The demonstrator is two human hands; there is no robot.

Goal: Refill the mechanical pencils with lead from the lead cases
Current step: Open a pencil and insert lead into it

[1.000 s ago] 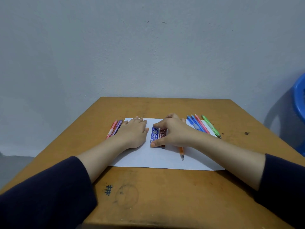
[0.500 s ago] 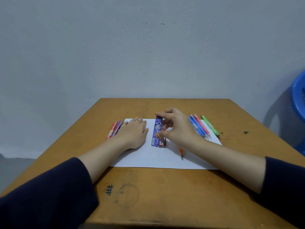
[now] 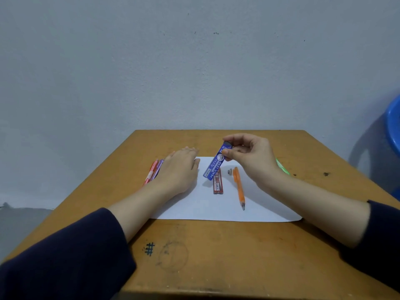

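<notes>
Wooden table [image 3: 216, 256] with a scuffed top, an inked hash mark [image 3: 149, 249] and a faint circle [image 3: 173, 255] near the front edge. White paper sheet [image 3: 205, 208] lies flat mid-table. Red pencil [image 3: 150, 173] and purple pencil [image 3: 157, 168] sit side by side just left of it — green pencil [image 3: 282, 167] at its right edge, mostly hidden.

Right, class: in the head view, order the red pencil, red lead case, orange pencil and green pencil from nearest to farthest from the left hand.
1. red pencil, beside the left hand's outer edge.
2. red lead case, on the paper to its right.
3. orange pencil, farther right.
4. green pencil, far right.
</notes>
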